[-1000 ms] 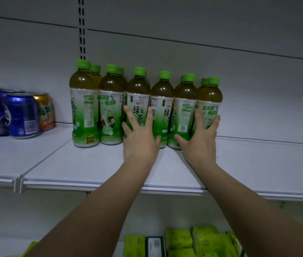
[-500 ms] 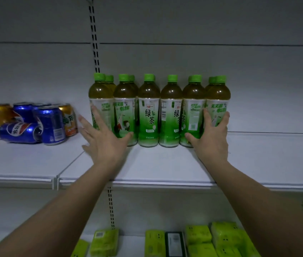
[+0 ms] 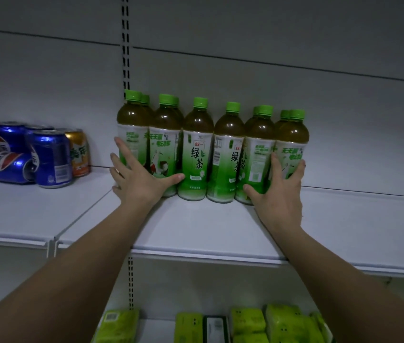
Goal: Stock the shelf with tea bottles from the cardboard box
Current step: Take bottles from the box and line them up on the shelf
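Both your arms were stretched forward and up, bare forearms converging slightly toward the hands, palms facing away from you. Your left hand (image 3: 138, 180) was spread flat, fingers (image 3: 123, 149) fanned upward and thumb pointing out to the right, nothing clasped. Your right hand (image 3: 279, 191) sat well apart from it at about the same height, also spread, fingers pointing up with the thumb angled out to the left, wrist in line with the forearm.
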Tool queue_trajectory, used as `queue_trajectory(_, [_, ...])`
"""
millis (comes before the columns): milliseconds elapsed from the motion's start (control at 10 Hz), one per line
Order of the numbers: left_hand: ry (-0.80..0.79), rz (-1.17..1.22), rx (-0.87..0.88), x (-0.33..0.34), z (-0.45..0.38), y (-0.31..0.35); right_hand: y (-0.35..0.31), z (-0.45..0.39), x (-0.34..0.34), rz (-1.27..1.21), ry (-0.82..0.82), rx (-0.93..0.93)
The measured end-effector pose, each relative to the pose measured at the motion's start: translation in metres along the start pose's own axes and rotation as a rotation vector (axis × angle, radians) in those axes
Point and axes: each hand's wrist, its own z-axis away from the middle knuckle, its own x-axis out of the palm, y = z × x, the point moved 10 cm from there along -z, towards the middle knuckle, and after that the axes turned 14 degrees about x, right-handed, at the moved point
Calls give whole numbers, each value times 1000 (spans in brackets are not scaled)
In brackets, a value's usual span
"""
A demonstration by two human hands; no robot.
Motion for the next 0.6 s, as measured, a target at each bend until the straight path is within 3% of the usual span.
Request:
queue_trajectory(400, [-71, 9, 26, 2, -1, -1, -1, 0, 7, 43, -23, 14])
queue_trajectory(500, [-213, 91, 39, 1, 11, -5, 0, 6, 6, 59, -72, 25])
queue_trajectory(600, [-369, -80, 92, -5, 35, -1, 7, 19, -1, 112, -148, 64])
